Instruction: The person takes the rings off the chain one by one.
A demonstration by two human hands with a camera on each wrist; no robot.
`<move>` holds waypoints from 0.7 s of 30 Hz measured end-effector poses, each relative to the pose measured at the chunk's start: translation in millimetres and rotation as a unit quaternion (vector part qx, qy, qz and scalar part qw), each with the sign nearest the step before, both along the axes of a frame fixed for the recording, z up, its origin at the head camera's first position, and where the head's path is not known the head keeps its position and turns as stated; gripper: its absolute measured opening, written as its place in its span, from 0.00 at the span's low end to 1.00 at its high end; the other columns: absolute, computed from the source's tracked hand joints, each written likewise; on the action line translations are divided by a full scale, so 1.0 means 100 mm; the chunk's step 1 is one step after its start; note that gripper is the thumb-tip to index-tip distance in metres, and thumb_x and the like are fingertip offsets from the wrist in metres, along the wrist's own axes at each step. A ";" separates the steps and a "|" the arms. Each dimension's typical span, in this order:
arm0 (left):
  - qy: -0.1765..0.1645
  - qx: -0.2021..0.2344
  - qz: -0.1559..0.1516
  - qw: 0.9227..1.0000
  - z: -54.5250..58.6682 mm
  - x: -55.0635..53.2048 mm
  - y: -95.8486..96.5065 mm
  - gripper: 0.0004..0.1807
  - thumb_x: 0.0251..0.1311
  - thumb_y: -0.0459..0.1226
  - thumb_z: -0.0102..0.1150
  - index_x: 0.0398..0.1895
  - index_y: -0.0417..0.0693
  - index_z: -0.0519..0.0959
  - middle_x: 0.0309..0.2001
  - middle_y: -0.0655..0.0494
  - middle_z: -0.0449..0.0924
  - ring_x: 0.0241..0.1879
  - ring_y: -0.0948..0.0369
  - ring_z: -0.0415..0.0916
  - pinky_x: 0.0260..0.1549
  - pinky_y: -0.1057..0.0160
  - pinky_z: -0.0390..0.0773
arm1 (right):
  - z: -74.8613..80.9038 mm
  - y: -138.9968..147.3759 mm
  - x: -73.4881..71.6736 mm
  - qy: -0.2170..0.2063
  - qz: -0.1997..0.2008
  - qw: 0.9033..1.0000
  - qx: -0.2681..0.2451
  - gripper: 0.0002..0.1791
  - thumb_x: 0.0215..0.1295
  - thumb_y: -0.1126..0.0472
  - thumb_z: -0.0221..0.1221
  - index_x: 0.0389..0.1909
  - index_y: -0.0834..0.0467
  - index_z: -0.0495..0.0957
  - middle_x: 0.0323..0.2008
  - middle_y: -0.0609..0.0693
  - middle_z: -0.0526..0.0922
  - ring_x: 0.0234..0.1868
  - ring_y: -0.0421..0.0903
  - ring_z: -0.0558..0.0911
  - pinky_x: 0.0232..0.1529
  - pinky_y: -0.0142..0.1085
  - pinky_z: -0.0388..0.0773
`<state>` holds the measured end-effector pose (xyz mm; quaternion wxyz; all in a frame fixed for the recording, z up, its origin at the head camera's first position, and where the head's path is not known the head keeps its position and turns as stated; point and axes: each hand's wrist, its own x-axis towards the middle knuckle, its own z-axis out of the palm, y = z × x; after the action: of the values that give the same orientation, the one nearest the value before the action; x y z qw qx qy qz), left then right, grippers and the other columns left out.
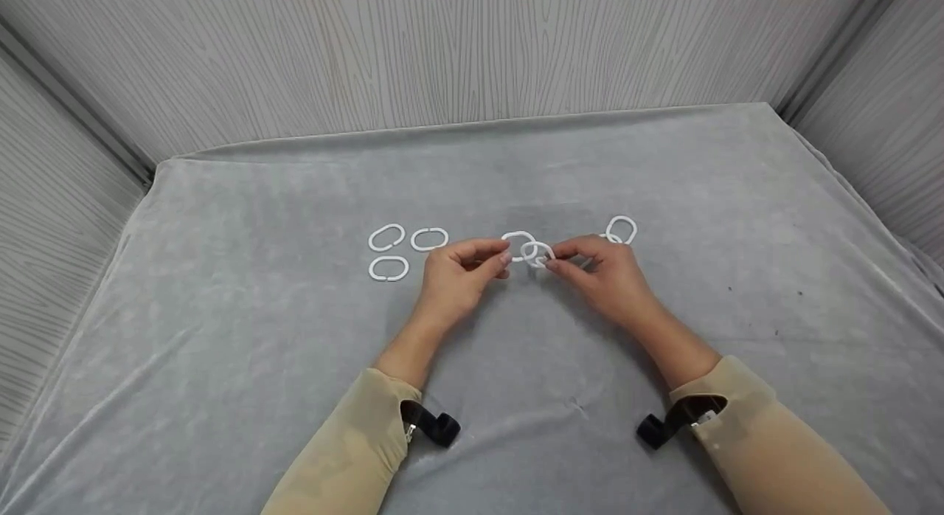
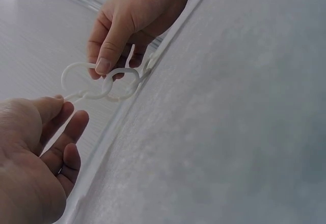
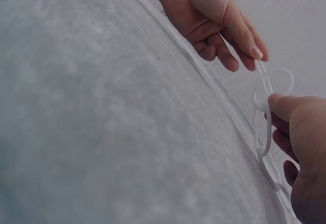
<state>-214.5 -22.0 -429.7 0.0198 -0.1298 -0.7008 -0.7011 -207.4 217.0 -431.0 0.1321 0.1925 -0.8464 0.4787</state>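
Between thumb and fingers, my left hand (image 1: 459,277) pinches the left end of a white oval plastic link (image 1: 519,233). Just to the right, my right hand (image 1: 608,277) pinches another white link (image 1: 540,243). These two links look hooked together in the head view. From the right hand a short chain of links (image 3: 268,132) hangs down to the cloth in the right wrist view. Its far link (image 1: 624,218) shows beyond the right hand's knuckles; the part in between is mostly hidden by that hand.
Three loose white links lie left of the left hand: an upper-left link (image 1: 391,226), an upper-right link (image 1: 430,249) and a lower link (image 1: 389,258). Grey cloth (image 1: 516,397) covers the table. Wood-grain panels (image 1: 472,57) stand behind and at both sides.
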 end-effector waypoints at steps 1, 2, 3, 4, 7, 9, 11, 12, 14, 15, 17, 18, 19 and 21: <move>0.002 -0.001 -0.001 1.000 0.00 0.00 0.00 0.11 0.63 0.27 0.72 0.48 0.30 0.88 0.37 0.46 0.91 0.30 0.61 0.88 0.40 0.51 0.88 | 0.00 0.00 0.00 0.000 0.002 1.000 -0.002 0.07 0.65 0.64 0.74 0.42 0.60 0.91 0.39 0.46 0.92 0.45 0.44 0.87 0.49 0.46 0.81; 0.003 0.000 -0.001 1.000 0.00 0.00 0.00 0.11 0.63 0.27 0.72 0.48 0.30 0.88 0.37 0.46 0.91 0.31 0.60 0.88 0.40 0.51 0.88 | 0.00 0.00 0.00 0.001 0.003 1.000 -0.003 0.07 0.65 0.64 0.74 0.42 0.59 0.91 0.39 0.46 0.92 0.45 0.43 0.87 0.49 0.46 0.81; 0.003 0.000 -0.001 1.000 0.00 0.00 0.00 0.11 0.63 0.27 0.73 0.48 0.30 0.88 0.37 0.46 0.91 0.31 0.60 0.88 0.40 0.51 0.88 | 0.00 0.00 0.00 0.001 0.005 1.000 -0.005 0.07 0.65 0.64 0.74 0.42 0.59 0.91 0.39 0.46 0.92 0.45 0.43 0.87 0.49 0.46 0.81; 0.004 0.000 -0.001 1.000 -0.01 0.00 0.00 0.11 0.63 0.27 0.73 0.47 0.30 0.88 0.36 0.46 0.91 0.31 0.60 0.88 0.39 0.51 0.88 | 0.00 0.00 0.00 0.001 0.006 1.000 -0.007 0.07 0.65 0.64 0.74 0.42 0.59 0.91 0.39 0.46 0.92 0.45 0.43 0.87 0.49 0.46 0.81; 0.005 0.003 -0.003 1.000 -0.01 -0.01 0.00 0.11 0.63 0.26 0.72 0.47 0.29 0.88 0.36 0.45 0.90 0.31 0.60 0.88 0.40 0.52 0.89 | 0.00 0.00 0.00 0.003 0.007 1.000 -0.007 0.07 0.64 0.64 0.75 0.42 0.58 0.92 0.39 0.45 0.92 0.45 0.43 0.87 0.48 0.46 0.81; 0.004 0.003 -0.003 1.000 -0.01 -0.01 0.01 0.11 0.63 0.26 0.72 0.47 0.29 0.88 0.36 0.46 0.90 0.31 0.60 0.88 0.39 0.53 0.89 | -0.01 0.00 0.00 0.004 0.007 1.000 -0.005 0.07 0.64 0.64 0.75 0.42 0.58 0.92 0.39 0.45 0.92 0.45 0.43 0.87 0.48 0.47 0.81; 0.001 0.001 -0.003 1.000 -0.01 -0.01 0.01 0.11 0.63 0.26 0.72 0.47 0.29 0.88 0.36 0.46 0.90 0.31 0.61 0.88 0.39 0.54 0.89 | -0.01 0.01 0.00 0.004 0.007 1.000 -0.003 0.07 0.64 0.63 0.75 0.42 0.58 0.92 0.40 0.45 0.92 0.45 0.43 0.87 0.48 0.47 0.81; 0.000 0.000 -0.003 1.000 -0.01 -0.01 0.01 0.11 0.63 0.26 0.72 0.47 0.29 0.87 0.36 0.46 0.90 0.31 0.61 0.88 0.39 0.54 0.88 | -0.01 0.01 0.00 0.003 0.008 1.000 -0.003 0.08 0.63 0.63 0.75 0.42 0.58 0.92 0.40 0.45 0.92 0.45 0.43 0.87 0.48 0.47 0.81; -0.003 -0.004 -0.003 1.000 -0.01 0.00 0.01 0.11 0.63 0.27 0.72 0.47 0.29 0.88 0.35 0.47 0.90 0.31 0.61 0.88 0.39 0.55 0.88 | -0.01 0.00 0.00 0.000 0.011 1.000 -0.004 0.08 0.64 0.63 0.75 0.42 0.58 0.92 0.40 0.45 0.92 0.45 0.43 0.87 0.49 0.47 0.81; -0.003 -0.007 -0.002 1.000 -0.01 0.00 0.00 0.11 0.63 0.27 0.73 0.47 0.30 0.88 0.35 0.47 0.90 0.31 0.61 0.88 0.39 0.56 0.88 | -0.01 0.00 0.00 -0.001 0.013 1.000 -0.005 0.08 0.64 0.63 0.75 0.42 0.59 0.92 0.40 0.46 0.92 0.45 0.43 0.87 0.49 0.47 0.81; -0.005 -0.010 -0.002 1.000 -0.01 0.00 0.00 0.11 0.63 0.27 0.73 0.47 0.31 0.88 0.35 0.47 0.90 0.31 0.61 0.87 0.38 0.57 0.88 | 0.00 0.00 0.00 -0.008 0.014 1.000 -0.007 0.08 0.64 0.63 0.75 0.42 0.60 0.92 0.39 0.46 0.92 0.44 0.43 0.87 0.48 0.45 0.81; -0.005 -0.012 -0.002 1.000 -0.01 0.00 0.00 0.10 0.63 0.27 0.73 0.47 0.31 0.88 0.35 0.47 0.90 0.31 0.61 0.87 0.38 0.59 0.87 | 0.00 0.00 0.01 -0.011 0.013 1.000 -0.007 0.08 0.64 0.63 0.75 0.42 0.60 0.91 0.39 0.46 0.92 0.44 0.43 0.87 0.48 0.44 0.81; -0.005 -0.013 -0.002 1.000 -0.01 0.00 0.00 0.10 0.63 0.28 0.73 0.47 0.32 0.88 0.35 0.48 0.90 0.31 0.61 0.87 0.37 0.60 0.87 | 0.00 0.00 0.01 -0.014 0.013 1.000 -0.006 0.07 0.64 0.63 0.75 0.42 0.60 0.91 0.39 0.46 0.92 0.44 0.43 0.87 0.47 0.42 0.80; -0.005 -0.014 -0.002 1.000 -0.01 0.00 0.00 0.10 0.64 0.28 0.73 0.47 0.32 0.89 0.35 0.48 0.90 0.31 0.61 0.87 0.36 0.63 0.86 | 0.01 0.00 0.01 -0.019 0.012 1.000 -0.005 0.07 0.65 0.63 0.74 0.42 0.60 0.91 0.39 0.46 0.92 0.43 0.42 0.86 0.46 0.40 0.80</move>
<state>-214.5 -22.0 -431.1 0.0128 -0.1282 -0.7105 -0.6918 -206.3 216.8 -430.1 0.1110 0.1924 -0.8439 0.4883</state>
